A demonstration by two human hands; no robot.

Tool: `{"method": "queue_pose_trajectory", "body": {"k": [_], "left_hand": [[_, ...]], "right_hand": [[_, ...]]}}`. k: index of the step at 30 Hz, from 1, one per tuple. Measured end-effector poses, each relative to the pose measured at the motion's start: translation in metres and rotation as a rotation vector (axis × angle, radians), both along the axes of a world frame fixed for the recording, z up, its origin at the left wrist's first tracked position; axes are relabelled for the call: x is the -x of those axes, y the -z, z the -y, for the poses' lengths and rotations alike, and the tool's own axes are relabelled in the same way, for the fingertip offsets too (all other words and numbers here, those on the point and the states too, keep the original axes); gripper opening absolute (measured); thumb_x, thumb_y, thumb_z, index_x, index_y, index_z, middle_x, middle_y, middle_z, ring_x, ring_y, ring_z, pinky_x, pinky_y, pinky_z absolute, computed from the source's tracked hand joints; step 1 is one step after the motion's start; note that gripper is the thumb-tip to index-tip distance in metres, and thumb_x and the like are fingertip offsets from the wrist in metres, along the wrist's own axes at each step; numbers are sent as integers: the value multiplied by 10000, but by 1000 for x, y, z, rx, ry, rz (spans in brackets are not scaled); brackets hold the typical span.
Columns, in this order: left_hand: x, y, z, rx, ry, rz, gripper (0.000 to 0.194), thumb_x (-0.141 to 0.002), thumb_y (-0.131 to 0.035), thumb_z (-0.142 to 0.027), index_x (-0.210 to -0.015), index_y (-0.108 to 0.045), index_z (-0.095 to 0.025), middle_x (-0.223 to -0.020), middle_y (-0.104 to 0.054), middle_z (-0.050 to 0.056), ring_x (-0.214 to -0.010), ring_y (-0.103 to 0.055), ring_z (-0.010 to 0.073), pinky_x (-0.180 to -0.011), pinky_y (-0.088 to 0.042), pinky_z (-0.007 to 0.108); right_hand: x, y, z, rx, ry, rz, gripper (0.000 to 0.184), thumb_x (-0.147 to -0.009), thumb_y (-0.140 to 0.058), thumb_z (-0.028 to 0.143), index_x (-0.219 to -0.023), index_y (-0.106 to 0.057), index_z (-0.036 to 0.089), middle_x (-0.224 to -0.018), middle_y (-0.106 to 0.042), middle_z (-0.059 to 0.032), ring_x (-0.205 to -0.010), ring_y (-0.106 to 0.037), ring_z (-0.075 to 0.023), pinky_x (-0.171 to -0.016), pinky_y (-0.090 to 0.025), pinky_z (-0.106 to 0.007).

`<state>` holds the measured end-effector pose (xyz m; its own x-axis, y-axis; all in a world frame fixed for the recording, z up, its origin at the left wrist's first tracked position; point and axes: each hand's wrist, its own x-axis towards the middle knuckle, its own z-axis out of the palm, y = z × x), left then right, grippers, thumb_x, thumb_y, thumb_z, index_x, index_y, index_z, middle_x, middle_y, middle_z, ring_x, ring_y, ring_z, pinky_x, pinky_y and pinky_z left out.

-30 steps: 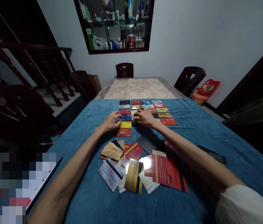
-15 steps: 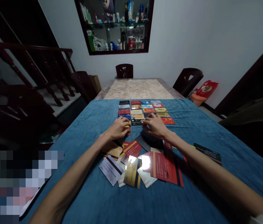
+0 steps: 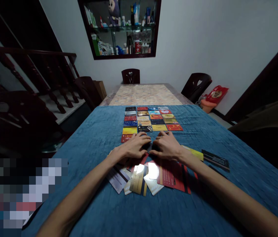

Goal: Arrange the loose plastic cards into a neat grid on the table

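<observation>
A neat grid of plastic cards [image 3: 151, 120] lies in rows on the blue cloth [image 3: 99, 131]. Nearer me, a loose heap of cards [image 3: 149, 176] is spread out, some overlapping. My left hand [image 3: 135, 146] and my right hand [image 3: 167, 144] rest side by side between the grid and the heap, fingers curved down on a dark card [image 3: 152, 147] at the heap's far edge. The fingertips meet over that card; whether they pinch it is hard to see.
A yellow card [image 3: 194, 153] and a black card [image 3: 215, 159] lie to the right of the heap. Beyond the cloth is a patterned table top [image 3: 145, 93] with dark chairs [image 3: 130, 75] around. A stair railing [image 3: 30, 65] stands at left.
Both hands have drawn back from the card grid toward me and come together at the far edge of the loose heap. The grid now shows uncovered.
</observation>
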<state>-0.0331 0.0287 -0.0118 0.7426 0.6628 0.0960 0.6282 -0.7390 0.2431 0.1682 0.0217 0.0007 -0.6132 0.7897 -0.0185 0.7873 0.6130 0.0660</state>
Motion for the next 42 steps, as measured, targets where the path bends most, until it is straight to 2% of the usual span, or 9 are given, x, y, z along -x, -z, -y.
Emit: {"method": "queue_pose_trajectory", "body": {"k": [8,17,23,28,33,39,42], "left_hand": [[-1,9,-2,38,24,-50,373,-821,-613,-202,-1193,-636,-199,-1340,-615,99,-1379,-360,343,-1095,-321,619],[7,-4,1,-14,19,-149,271,-863,-657,-291,-1109,-656,-178,-1201,-653,92,-1237,-450,297,-1011,-374,471],[9,-9,8,-123,52,-217,191,-897,-627,-361,-924,-672,-177,-1008,-657,79,-1073,-520,260,-927,-395,406],[5,-8,14,-165,40,-265,161,-871,-621,-291,-789,-667,-160,-884,-642,93,-928,-559,260,-851,-418,406],[2,-10,17,-182,41,-260,152,-862,-581,-199,-731,-651,-169,-798,-643,81,-873,-579,245,-835,-426,391],[4,-24,15,-153,45,-276,210,-934,-509,-177,-812,-679,-175,-874,-681,68,-865,-613,207,-788,-440,329],[6,-24,10,-168,14,-233,221,-935,-488,-142,-843,-687,-168,-877,-688,77,-859,-620,205,-768,-449,311]], "right_hand": [[9,3,6,27,8,17,450,-908,-544,556,-1095,-695,175,-1076,-706,-151,-1079,-553,-323,-849,-346,-423],[12,3,9,81,-36,-28,478,-902,-570,554,-1154,-679,162,-1147,-670,-143,-1094,-541,-306,-852,-341,-400],[10,3,9,91,-51,-39,453,-849,-643,515,-1164,-678,191,-1142,-666,-123,-1097,-535,-309,-821,-351,-390],[8,1,9,90,-66,-39,405,-842,-639,456,-1162,-691,213,-1131,-677,-105,-1077,-544,-297,-798,-355,-372],[7,-4,9,75,-76,-53,274,-877,-598,400,-1012,-739,208,-985,-723,-92,-1053,-555,-286,-779,-349,-354],[0,-5,2,68,-105,-129,255,-934,-551,348,-1002,-754,210,-939,-740,-88,-1000,-599,-246,-768,-367,-324],[-4,-5,-3,53,-118,-151,240,-944,-533,287,-979,-756,205,-936,-746,-87,-949,-622,-224,-767,-377,-306]]}}
